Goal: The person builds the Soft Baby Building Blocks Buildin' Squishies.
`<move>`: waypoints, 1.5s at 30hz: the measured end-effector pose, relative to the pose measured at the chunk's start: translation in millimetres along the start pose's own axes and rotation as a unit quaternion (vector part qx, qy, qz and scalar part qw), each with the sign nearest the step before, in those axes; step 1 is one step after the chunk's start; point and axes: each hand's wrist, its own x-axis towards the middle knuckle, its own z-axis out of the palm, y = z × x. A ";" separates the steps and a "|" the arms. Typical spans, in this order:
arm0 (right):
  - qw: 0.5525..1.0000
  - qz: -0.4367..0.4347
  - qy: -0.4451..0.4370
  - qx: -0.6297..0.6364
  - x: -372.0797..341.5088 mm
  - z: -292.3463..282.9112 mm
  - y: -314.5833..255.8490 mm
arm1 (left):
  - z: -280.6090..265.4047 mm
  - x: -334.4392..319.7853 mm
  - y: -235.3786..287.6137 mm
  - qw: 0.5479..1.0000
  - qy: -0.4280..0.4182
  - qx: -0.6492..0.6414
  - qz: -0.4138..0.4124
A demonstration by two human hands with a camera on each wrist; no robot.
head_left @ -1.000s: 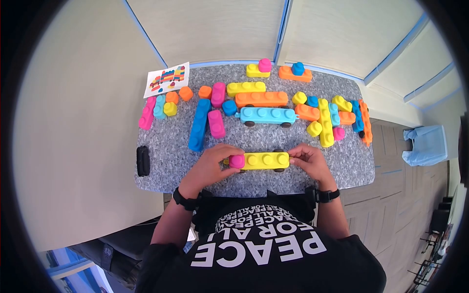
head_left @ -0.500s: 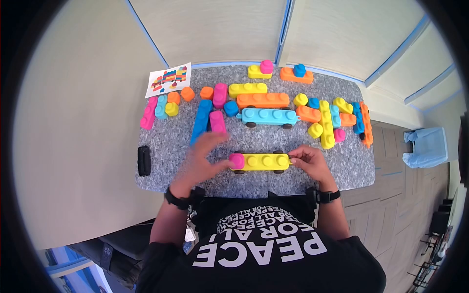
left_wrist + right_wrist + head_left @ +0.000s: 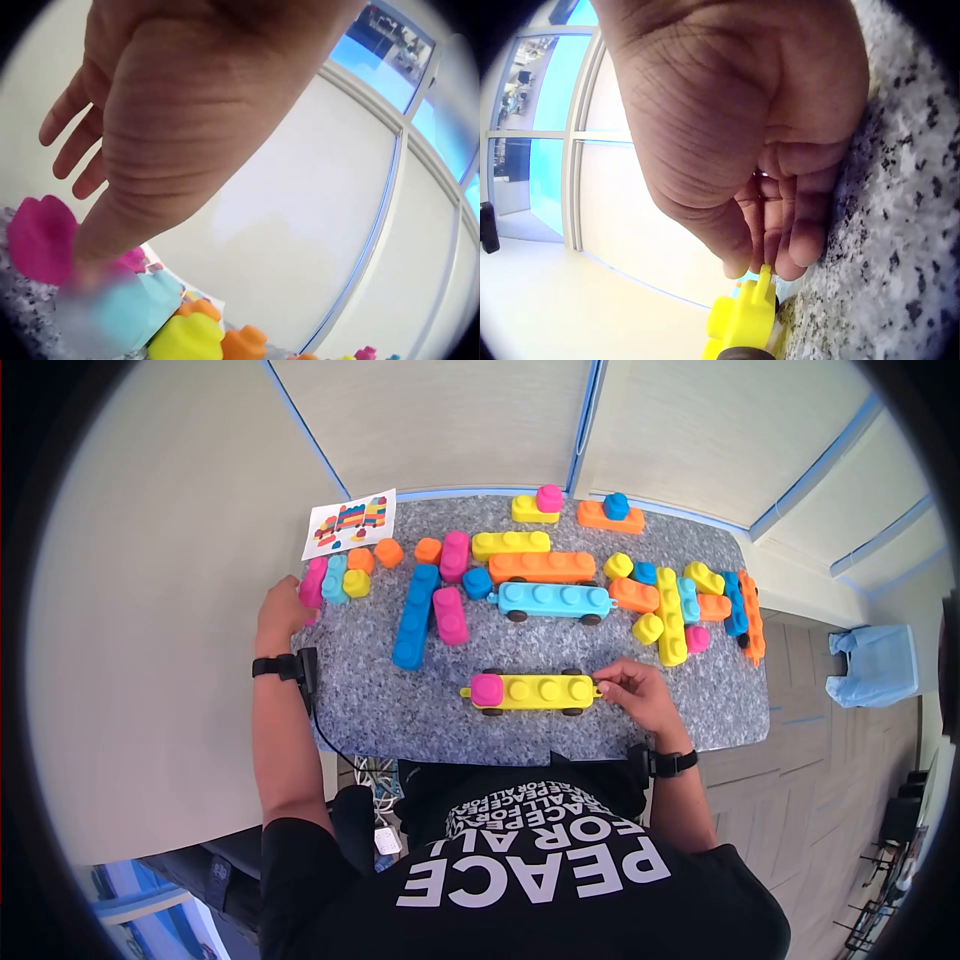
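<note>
A yellow wheeled base [image 3: 548, 692] stands near the front of the table, a pink block [image 3: 487, 690] on its left end. My right hand [image 3: 640, 694] pinches the small hitch [image 3: 765, 274] at the base's right end between thumb and fingers. At the table's left edge, my left hand [image 3: 283, 610] is over the near end of a long pink block [image 3: 313, 582]. In the left wrist view its thumb lies against the pink block [image 3: 43, 240], while the other fingers extend apart from it. A light-blue block [image 3: 332, 578] stands right beside that pink one.
A light-blue wheeled base [image 3: 553, 600] and an orange one [image 3: 541, 567] sit mid-table. Around them lie a long blue block [image 3: 415, 617], a long yellow block [image 3: 671, 616] and several smaller blocks. A picture sheet [image 3: 349, 524] lies at the back left; a blue-lined bin [image 3: 873, 665] stands right of the table.
My left hand has let go of the small pink block on the yellow base and moved left to the long pink block. The right hand keeps its pinch at the hitch.
</note>
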 end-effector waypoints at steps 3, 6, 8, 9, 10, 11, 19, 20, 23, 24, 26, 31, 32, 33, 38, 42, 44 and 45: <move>1.000 0.001 0.000 0.003 0.0 0.1 1.9 | 9.9 4.8 1.9 0.999 -0.022 0.030 -0.030; 1.000 0.000 -0.001 0.007 0.9 -0.6 1.6 | 17.8 7.1 1.7 0.995 0.044 0.035 -0.081; 1.000 -0.002 0.000 0.007 0.6 -0.2 0.8 | 8.9 4.7 -5.9 0.994 0.080 0.019 -0.078; 1.000 -0.001 0.000 0.003 1.0 -0.8 1.9 | 3.7 3.0 -10.7 0.992 0.098 0.012 -0.075; 1.000 0.000 0.000 -0.001 1.4 -1.7 4.1 | -5.3 -2.6 -7.6 0.988 0.144 -0.021 -0.051; 1.000 0.001 0.001 -0.005 1.5 -2.5 5.6 | -18.1 -11.4 0.9 0.980 0.189 -0.053 -0.027; 0.992 -0.114 0.049 0.003 6.1 -3.9 -44.0 | -75.6 -118.0 133.6 0.844 0.198 -0.413 0.278; 0.989 -0.136 0.058 0.003 5.7 0.9 -57.8 | -74.4 -133.6 149.7 0.853 0.189 -0.377 0.309; 0.978 -0.202 0.042 -0.029 -2.1 27.3 -105.8 | -71.9 -181.1 199.2 0.843 0.059 -0.360 0.395; 0.970 -0.232 0.035 -0.055 -1.9 36.4 -112.6 | -61.7 -190.4 210.2 0.831 0.033 -0.359 0.424; 0.951 -0.291 0.020 -0.106 -0.8 51.7 -119.4 | -41.3 -206.0 226.5 0.818 -0.022 -0.371 0.438; 0.947 -0.286 -0.017 -0.145 1.4 64.3 -104.7 | -10.9 -223.0 238.1 0.807 -0.088 -0.405 0.421; 0.950 -0.280 -0.023 -0.136 2.0 63.6 -100.7 | -9.2 -222.2 236.1 0.803 -0.101 -0.422 0.407; 0.953 -0.274 -0.028 -0.127 2.6 63.1 -97.0 | -7.2 -221.1 233.3 0.800 -0.115 -0.439 0.393; 0.952 -0.270 0.005 -0.143 5.2 60.7 -77.8 | 14.4 -207.6 208.1 0.823 -0.083 -0.375 0.419; 0.956 -0.256 0.026 -0.140 4.6 65.3 -63.4 | 32.6 -205.2 197.3 0.824 -0.109 -0.372 0.413; 0.957 -0.249 0.014 -0.145 4.2 67.3 -59.8 | 35.7 -207.2 196.7 0.824 -0.114 -0.380 0.404; 0.958 -0.246 0.008 -0.148 4.5 67.7 -58.3 | 37.0 -207.3 196.6 0.825 -0.116 -0.384 0.399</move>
